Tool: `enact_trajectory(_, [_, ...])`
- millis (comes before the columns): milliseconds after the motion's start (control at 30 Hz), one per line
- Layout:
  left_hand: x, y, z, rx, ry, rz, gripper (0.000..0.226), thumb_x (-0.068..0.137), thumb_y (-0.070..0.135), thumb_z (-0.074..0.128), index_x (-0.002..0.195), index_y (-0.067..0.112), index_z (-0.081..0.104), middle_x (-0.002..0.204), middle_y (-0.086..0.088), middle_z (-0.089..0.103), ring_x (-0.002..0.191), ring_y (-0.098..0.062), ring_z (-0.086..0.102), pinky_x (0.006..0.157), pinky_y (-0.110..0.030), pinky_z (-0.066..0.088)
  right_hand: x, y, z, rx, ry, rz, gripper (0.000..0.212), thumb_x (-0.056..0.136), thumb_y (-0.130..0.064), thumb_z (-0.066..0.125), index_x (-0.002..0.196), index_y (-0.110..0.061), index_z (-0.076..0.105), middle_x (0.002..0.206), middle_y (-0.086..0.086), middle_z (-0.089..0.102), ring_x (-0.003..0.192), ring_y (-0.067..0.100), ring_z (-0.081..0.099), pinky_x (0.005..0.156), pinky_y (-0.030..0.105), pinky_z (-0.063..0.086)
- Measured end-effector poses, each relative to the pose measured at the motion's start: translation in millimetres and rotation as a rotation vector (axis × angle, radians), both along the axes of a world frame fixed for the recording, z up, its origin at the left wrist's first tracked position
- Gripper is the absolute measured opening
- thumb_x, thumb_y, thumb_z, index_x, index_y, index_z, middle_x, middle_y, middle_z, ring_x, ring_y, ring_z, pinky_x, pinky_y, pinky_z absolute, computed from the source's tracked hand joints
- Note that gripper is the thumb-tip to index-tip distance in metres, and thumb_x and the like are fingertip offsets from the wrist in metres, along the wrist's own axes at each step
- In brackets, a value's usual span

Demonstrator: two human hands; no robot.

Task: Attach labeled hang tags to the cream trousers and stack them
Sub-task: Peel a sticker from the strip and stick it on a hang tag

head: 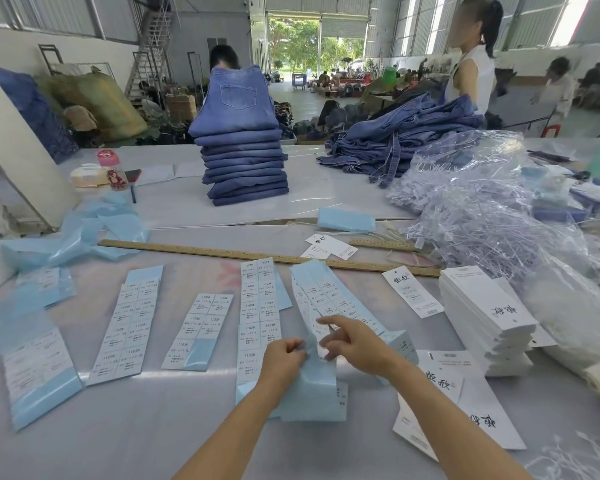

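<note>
My left hand (284, 358) pinches the pale blue backing of a sticker label sheet (312, 386) that curls up from the table. My right hand (350, 341) hovers just right of it with fingers spread over the sheet's upper white labels (329, 299). Several other label sheets (257, 306) lie flat in a row to the left. A stack of white hang tags (482, 317) stands at the right, with loose hang tags (458, 400) beneath my right forearm. No cream trousers are in sight.
A long wooden ruler (222, 252) crosses the table behind the sheets. A pile of clear plastic tag pins (482, 209) fills the right side. Folded blue jeans (245, 161) stand stacked at the centre back, loose denim (406, 133) to their right. A person (471, 64) stands behind the table.
</note>
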State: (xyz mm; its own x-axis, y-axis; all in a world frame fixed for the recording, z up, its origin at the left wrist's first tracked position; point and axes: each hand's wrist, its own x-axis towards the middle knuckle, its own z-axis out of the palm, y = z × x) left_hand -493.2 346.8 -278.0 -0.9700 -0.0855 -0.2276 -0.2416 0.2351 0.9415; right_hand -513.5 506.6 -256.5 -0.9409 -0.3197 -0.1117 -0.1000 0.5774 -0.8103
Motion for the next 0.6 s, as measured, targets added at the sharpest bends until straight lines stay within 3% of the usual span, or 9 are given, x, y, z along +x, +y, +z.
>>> enact_trajectory(100, [-0.2,0.4,-0.5,0.001,-0.008,0.004,0.03,0.089,0.005,0.059,0.066,0.025,0.061,0.071,0.009,0.059,0.069,-0.006,0.052,0.059,-0.009,0.039,-2.8,-1.1,2.4,0.344,0.446,0.085,0.048,0.084,0.0,0.062,0.124,-0.027,0.058,0.122,0.003,0.057,0.095,0.013,0.06,0.085,0.03,0.047])
enact_trajectory(167, [-0.4,1.1,-0.5,-0.002,-0.018,0.003,0.027,0.089,0.007,0.059,0.068,0.023,0.064,0.07,0.006,0.061,0.067,-0.009,0.053,0.06,-0.014,0.04,-3.3,-2.4,2.7,0.512,0.798,0.185,0.044,0.07,0.002,0.074,0.103,-0.026,0.07,0.116,0.008,0.06,0.089,0.02,0.065,0.076,0.036,0.048])
enact_trajectory(233, [-0.8,1.0,-0.5,0.008,-0.022,0.005,0.022,0.089,0.006,0.059,0.072,0.019,0.066,0.069,0.003,0.062,0.065,-0.01,0.053,0.059,-0.016,0.04,-1.7,-5.1,7.3,0.597,0.989,0.229,0.039,0.055,-0.002,0.084,0.079,-0.031,0.073,0.105,0.006,0.066,0.081,0.017,0.067,0.069,0.033,0.05])
enact_trajectory(333, [-0.8,-0.1,0.2,0.01,-0.01,0.003,0.023,0.086,0.002,0.059,0.069,0.016,0.064,0.073,-0.004,0.058,0.067,-0.014,0.049,0.059,-0.018,0.037,-3.6,-8.8,13.2,0.715,1.079,0.289,0.03,0.049,-0.01,0.087,0.06,-0.031,0.068,0.098,0.001,0.067,0.082,0.016,0.065,0.07,0.029,0.051])
enact_trajectory(433, [-2.1,-1.0,-0.3,0.015,-0.016,0.02,0.029,0.086,0.001,0.06,0.064,0.02,0.063,0.071,-0.001,0.06,0.065,-0.011,0.05,0.06,-0.017,0.038,-8.5,-8.3,16.5,0.738,1.086,0.298,0.032,0.046,-0.005,0.085,0.054,-0.026,0.063,0.095,0.001,0.068,0.081,0.018,0.065,0.07,0.03,0.05])
enact_trajectory(600, [-4.4,-1.7,-2.8,0.001,-0.048,0.056,0.028,0.088,0.001,0.056,0.065,0.016,0.062,0.066,0.002,0.058,0.06,-0.01,0.049,0.055,-0.017,0.039,-16.8,-2.2,16.6,0.435,0.956,0.109,0.032,0.048,0.0,0.087,0.053,-0.024,0.066,0.092,0.006,0.068,0.075,0.022,0.067,0.066,0.037,0.048])
